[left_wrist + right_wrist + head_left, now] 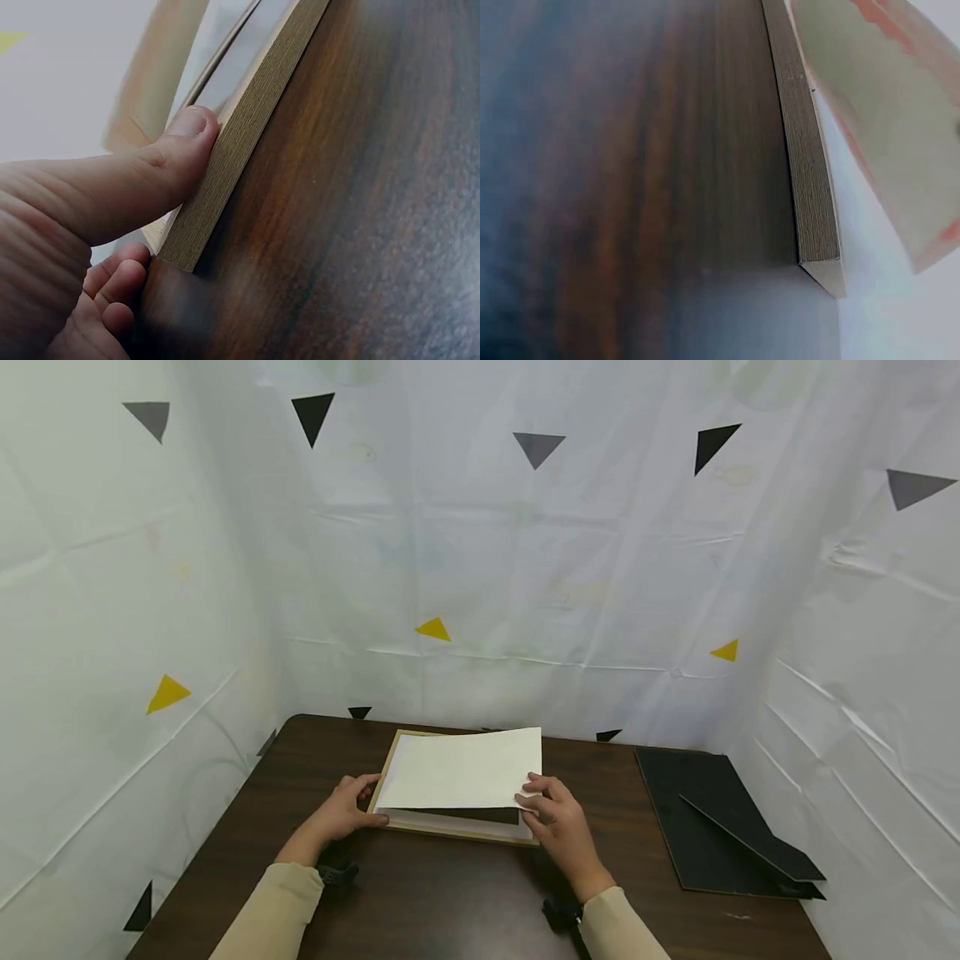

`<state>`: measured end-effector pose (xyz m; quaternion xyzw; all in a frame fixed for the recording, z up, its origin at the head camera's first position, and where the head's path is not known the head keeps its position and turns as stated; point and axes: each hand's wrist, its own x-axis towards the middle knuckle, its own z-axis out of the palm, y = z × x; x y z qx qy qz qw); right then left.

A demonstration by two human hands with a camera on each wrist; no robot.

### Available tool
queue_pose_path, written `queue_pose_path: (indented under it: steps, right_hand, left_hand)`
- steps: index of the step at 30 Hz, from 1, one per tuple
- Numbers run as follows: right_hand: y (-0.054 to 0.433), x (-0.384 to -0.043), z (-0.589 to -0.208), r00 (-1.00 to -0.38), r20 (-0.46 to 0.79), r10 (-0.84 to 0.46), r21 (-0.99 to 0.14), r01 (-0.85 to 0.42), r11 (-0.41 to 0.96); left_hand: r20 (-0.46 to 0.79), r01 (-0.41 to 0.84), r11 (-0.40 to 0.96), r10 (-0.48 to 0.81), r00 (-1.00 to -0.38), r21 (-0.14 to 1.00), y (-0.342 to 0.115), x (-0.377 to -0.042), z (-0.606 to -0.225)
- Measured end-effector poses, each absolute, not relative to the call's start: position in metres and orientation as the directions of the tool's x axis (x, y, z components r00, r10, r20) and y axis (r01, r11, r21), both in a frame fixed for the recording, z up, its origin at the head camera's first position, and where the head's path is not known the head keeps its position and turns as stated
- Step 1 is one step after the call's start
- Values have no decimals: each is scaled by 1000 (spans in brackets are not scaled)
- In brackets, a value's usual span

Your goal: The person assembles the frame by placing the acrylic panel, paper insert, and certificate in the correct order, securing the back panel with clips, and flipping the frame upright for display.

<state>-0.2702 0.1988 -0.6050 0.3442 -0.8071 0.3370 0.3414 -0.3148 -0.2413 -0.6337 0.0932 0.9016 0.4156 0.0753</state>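
Note:
A light wooden picture frame (450, 832) lies flat on the dark table in the head view. My left hand (347, 810) grips its near left corner. In the left wrist view the thumb presses the edge of the frame (225, 161), the other fingers bent beyond the corner. A cream sheet of paper or card (465, 768) is over the frame, its near edge raised above a dark gap and a white strip. My right hand (557, 818) pinches that sheet near its right front corner. In the right wrist view the sheet (885, 127) slants over the frame; the hand is out of sight.
To the right on the table (420, 893) lies a black backing board (671, 810) with a hinged stand leg (765, 843) partly raised. A white curtain (480, 552) with printed triangles surrounds the table at the back and both sides.

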Motion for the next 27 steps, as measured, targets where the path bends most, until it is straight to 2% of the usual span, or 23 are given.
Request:
queue_pose_path:
  steps: [4, 15, 22, 27]
  right_hand:
    - [197, -275, -609, -620, 693, -368, -372, -745, 554]
    - [199, -273, -615, -795, 402, -455, -493, -607, 624]
    - [206, -270, -616, -824, 263, -502, -560, -554, 617]
    - [218, -274, -619, -854, 244, -459, -637, -498, 589]
  left_hand:
    - [-53, 116, 640, 239, -970, 760, -241, -314, -633]
    - [-59, 105, 642, 229, -972, 759, -242, -314, -633]
    - [-69, 93, 658, 217, -974, 747, -240, -312, -632]
    - [-66, 83, 663, 196, -978, 744, -239, -313, -634]
